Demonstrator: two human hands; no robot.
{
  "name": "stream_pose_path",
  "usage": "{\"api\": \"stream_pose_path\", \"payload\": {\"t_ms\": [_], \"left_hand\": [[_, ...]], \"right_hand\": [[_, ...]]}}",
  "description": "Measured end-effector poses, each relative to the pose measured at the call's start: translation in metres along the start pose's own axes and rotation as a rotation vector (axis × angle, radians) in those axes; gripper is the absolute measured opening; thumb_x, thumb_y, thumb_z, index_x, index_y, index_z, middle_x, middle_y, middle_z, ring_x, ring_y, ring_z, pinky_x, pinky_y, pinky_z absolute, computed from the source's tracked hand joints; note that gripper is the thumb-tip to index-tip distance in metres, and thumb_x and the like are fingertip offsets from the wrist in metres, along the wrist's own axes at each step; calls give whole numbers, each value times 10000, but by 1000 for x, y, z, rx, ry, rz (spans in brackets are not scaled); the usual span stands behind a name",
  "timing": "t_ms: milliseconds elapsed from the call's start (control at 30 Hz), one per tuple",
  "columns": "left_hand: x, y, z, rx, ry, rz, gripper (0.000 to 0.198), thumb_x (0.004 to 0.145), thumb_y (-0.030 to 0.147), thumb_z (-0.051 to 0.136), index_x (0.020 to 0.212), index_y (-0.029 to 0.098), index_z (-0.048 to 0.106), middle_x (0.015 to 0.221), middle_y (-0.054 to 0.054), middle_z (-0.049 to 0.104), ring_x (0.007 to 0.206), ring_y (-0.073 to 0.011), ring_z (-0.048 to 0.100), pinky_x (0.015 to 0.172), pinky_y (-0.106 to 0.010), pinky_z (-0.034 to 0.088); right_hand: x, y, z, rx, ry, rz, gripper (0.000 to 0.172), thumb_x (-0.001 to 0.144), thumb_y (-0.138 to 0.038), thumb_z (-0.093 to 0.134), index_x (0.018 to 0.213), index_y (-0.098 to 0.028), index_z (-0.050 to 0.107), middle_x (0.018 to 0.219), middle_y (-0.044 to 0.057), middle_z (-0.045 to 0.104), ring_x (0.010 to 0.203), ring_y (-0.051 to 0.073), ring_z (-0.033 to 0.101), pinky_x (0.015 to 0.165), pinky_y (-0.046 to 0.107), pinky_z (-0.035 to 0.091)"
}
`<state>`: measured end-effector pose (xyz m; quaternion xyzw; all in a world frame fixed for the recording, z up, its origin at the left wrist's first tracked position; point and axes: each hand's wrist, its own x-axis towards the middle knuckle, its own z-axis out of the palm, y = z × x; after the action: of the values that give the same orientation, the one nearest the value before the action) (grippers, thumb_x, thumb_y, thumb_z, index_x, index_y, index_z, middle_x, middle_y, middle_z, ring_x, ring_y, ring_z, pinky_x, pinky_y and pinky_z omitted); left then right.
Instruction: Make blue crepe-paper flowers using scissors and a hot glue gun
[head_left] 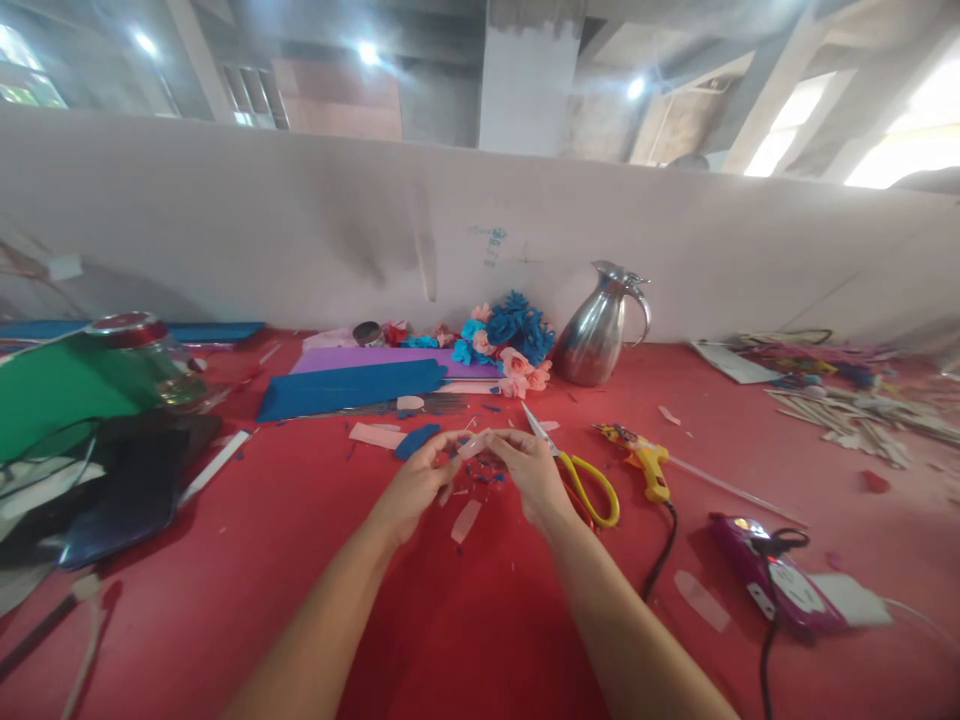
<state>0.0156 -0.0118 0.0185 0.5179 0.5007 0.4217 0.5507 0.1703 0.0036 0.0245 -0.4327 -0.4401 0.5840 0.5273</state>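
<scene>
Between my two hands is a small piece of pale pink paper [474,445], pinched at its ends. My left hand [420,478] has the left end and my right hand [527,470] the right end. Below them a cut pink petal-shaped piece [466,521] lies on the red table [465,630], with blue and pink scraps around. Just left of my left hand are a blue paper piece [417,440] and a pink strip [376,436]. Scissors with yellow handles [592,490] lie against the right side of my right hand, blades pointing away.
A yellow glue gun [646,465] with a black cord lies to the right, near a purple power box [780,580]. Behind are blue paper flowers [517,328], pink paper flowers [517,370], a steel jug [600,325] and blue sheets [349,388]. A glass jar [169,365] stands left.
</scene>
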Motion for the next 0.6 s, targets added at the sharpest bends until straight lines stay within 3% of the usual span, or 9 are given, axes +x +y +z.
{"api": "stream_pose_path", "payload": {"t_ms": [233, 600], "left_hand": [[1, -3, 1, -20, -20, 30, 192, 722, 241, 565, 909, 203, 589, 805, 32, 515, 479, -59, 359, 448, -219, 286], [0, 3, 4, -47, -28, 32, 184, 711, 340, 629, 790, 188, 563, 705, 42, 486, 489, -65, 362, 479, -219, 308]], "right_hand": [[-2, -1, 2, 38, 6, 3, 194, 650, -361, 692, 685, -172, 718, 668, 33, 720, 686, 180, 664, 726, 307, 506], [-5, -6, 5, -16, -41, -23, 166, 672, -327, 666, 631, -174, 714, 666, 28, 708, 632, 145, 621, 713, 289, 496]]}}
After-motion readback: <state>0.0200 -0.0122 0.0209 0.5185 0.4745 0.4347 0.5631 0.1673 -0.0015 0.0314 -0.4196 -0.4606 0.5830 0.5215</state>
